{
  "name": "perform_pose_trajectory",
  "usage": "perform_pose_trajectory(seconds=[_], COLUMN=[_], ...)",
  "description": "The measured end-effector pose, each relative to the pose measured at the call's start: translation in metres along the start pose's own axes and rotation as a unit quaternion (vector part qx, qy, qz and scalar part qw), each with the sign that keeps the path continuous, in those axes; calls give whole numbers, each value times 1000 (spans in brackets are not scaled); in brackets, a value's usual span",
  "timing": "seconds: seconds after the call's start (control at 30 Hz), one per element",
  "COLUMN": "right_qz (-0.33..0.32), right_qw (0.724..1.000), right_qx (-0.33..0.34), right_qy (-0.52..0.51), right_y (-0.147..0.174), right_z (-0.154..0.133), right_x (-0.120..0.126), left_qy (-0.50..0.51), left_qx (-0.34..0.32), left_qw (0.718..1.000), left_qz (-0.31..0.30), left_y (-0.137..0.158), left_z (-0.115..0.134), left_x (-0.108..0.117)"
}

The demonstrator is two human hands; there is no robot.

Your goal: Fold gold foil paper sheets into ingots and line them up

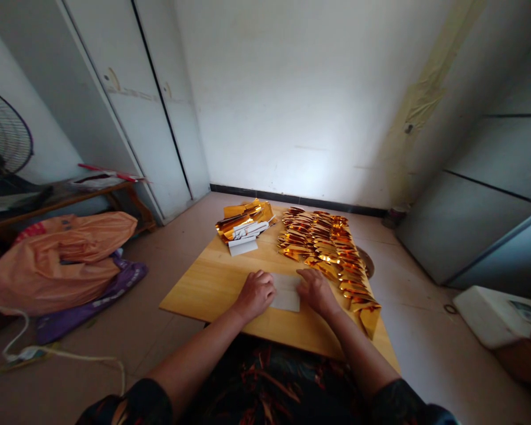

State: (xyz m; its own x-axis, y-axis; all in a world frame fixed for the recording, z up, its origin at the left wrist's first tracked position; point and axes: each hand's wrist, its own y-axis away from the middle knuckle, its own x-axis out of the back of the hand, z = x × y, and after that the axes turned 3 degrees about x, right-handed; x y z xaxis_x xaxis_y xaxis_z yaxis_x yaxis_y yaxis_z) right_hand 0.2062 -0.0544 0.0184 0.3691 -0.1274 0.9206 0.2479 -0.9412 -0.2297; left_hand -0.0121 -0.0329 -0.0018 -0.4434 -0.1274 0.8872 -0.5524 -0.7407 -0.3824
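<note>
A pale sheet of paper (pixel 286 293) lies flat on the wooden table (pixel 194 289), close to its front edge. My left hand (pixel 255 293) is at the sheet's left edge, its fingers curled and closed on it. At the opposite edge, my right hand (pixel 317 290) has its fingers bent over the sheet's upper right side. Just beyond my right hand, rows of folded gold foil paper pieces (pixel 323 242) cover the table's right side. Farther back on the left sits a loose pile of gold foil sheets (pixel 248 212), with white-backed folded paper (pixel 243 245) at its front.
On the floor to the left are an orange bag (pixel 66 254), a purple bag (pixel 92 295) and a white cord (pixel 88 356). A fan (pixel 6 130) stands beyond them. A white box (pixel 500 316) and a grey refrigerator-like cabinet (pixel 482 189) are on the right.
</note>
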Motion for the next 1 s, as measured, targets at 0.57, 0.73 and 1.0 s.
perform_pose_trajectory(seconds=[0.57, 0.73, 1.0], right_qz=[-43, -62, -43], right_qw=[997, 997, 994], right_qx=[-60, 7, 58], right_qy=[25, 53, 78], right_y=[-33, -18, 2], right_z=[-22, -27, -31], right_x=[-15, -11, -17], left_qy=[21, 6, -64], left_qx=[24, 27, 24], left_qw=[999, 1000, 998], left_qz=[-5, -4, 12], left_y=[1, 2, 6], left_z=[0, 1, 8], left_x=[-1, -2, 2])
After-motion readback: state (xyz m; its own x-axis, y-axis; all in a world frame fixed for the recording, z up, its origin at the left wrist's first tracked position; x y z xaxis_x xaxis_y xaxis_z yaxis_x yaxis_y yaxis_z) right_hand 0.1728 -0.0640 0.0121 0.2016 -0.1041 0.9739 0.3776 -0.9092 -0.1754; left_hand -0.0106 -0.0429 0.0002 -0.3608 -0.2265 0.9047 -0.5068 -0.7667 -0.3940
